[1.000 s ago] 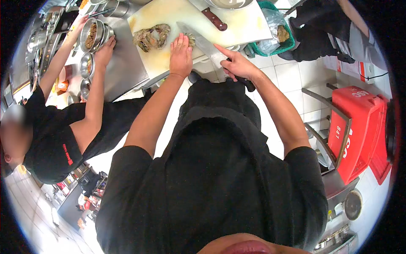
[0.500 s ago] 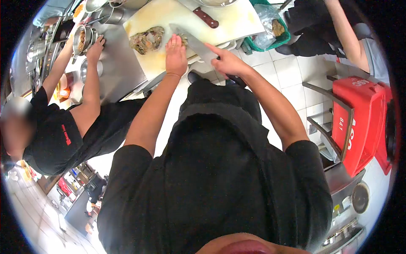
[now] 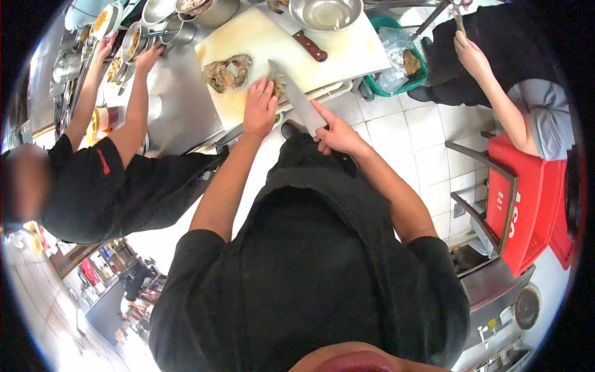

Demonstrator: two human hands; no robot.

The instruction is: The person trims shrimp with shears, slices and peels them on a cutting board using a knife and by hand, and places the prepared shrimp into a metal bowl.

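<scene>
My left hand (image 3: pixel 261 106) presses its outstretched fingers on a greyish-brown shrimp (image 3: pixel 277 84) at the near edge of the white cutting board (image 3: pixel 263 38). In my right hand (image 3: pixel 339 136) is the handle of a large kitchen knife (image 3: pixel 302 105), the index finger laid along the blade. The blade slants up and left over the board's edge, its front part right beside the shrimp. To the left of my fingers lies a pile of raw shrimp (image 3: pixel 227 73). My palm hides part of the shrimp it touches.
A brown-handled knife (image 3: pixel 310 46) and a metal bowl (image 3: pixel 326 13) are on the board's far side. Right of the board stands a green bin (image 3: pixel 396 87) with a plastic bag. One co-worker (image 3: pixel 80 186) handles pans at left; another's hand (image 3: pixel 472 57) is at right. A red container (image 3: pixel 514 198) stands there too.
The view has shifted, so the board sits lower in it. The left co-worker's hands have moved among the pans. At right, the other co-worker's hand has come into view with a small item.
</scene>
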